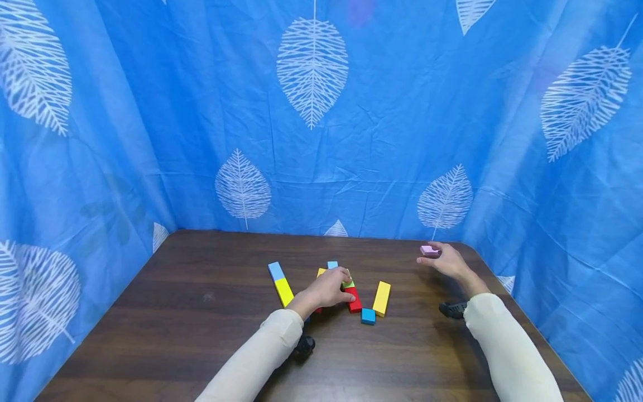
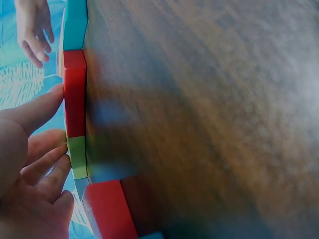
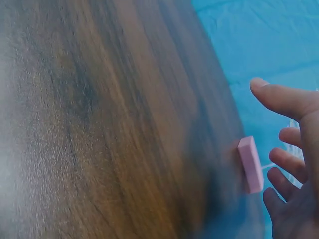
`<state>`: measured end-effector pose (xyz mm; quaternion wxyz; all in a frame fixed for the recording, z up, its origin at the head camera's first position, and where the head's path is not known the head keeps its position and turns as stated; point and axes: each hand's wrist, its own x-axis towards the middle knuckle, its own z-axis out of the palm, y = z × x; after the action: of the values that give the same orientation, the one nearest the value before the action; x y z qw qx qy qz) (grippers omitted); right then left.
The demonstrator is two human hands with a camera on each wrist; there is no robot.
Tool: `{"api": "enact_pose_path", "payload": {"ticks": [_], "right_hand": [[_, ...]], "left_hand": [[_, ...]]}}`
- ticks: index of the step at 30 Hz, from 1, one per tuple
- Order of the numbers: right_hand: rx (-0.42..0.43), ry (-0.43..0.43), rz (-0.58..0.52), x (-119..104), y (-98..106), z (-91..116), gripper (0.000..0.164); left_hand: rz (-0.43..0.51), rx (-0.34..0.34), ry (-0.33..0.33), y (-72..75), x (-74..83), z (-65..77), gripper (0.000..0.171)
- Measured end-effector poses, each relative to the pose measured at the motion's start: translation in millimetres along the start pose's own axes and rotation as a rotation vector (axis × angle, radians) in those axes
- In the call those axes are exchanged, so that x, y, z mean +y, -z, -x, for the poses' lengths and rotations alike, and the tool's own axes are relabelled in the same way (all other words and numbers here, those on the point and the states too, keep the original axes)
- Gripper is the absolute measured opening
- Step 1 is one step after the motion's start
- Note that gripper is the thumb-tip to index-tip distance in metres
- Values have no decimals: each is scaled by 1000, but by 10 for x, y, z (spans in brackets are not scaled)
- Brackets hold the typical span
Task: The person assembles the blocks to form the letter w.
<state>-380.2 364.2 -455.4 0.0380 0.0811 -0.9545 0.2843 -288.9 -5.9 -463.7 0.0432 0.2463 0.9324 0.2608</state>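
My left hand [image 1: 327, 287] lies over a row of wooden blocks in the middle of the table. Its thumb touches a red block [image 2: 75, 99], and the other fingertips rest along a light green block [image 2: 77, 157] that adjoins it end to end. Beyond the red block's near end sits a blue block [image 1: 368, 316], with a long yellow block [image 1: 382, 298] slanting away from it. Far to the right, my right hand [image 1: 448, 262] hovers with thumb and fingers spread around a pink block [image 3: 250, 165], a gap showing between skin and block in the right wrist view.
Left of the left hand, a light blue block [image 1: 276, 271] and a bright yellow block [image 1: 284, 291] form a slanted line. Another red block [image 2: 110, 209] is partly hidden under that hand. A blue leaf-print curtain [image 1: 311, 156] borders the dark wooden table [image 1: 201, 346].
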Motion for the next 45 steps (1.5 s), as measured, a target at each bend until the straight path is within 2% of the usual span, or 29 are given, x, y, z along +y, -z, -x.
{"api": "enact_pose_path", "payload": {"ticks": [5,10,18,21,28,37,45], "right_hand": [[29,-2,-28,101,-98,-34,88],[41,-46,-39,175,-197,-47,95],[92,-196,-58,205,-265,-141,102],[84,-221,-37,214,-274,-175,103],[78,-177,50,194,-322,-231,87],[173,-237,12,161,-435,-230,76],[241,-188,-29,180,-452,-201,44]], "left_hand": [[-7,-1,3,16,-10,-19,43],[-7,-6,8,5,-16,-23,43],[-18,6,6,14,-1,-24,43],[-20,1,-1,16,10,-24,43],[-34,4,-11,22,-13,-30,43],[-19,-2,13,15,-28,-23,43],[-11,7,15,15,-20,-19,42]]}}
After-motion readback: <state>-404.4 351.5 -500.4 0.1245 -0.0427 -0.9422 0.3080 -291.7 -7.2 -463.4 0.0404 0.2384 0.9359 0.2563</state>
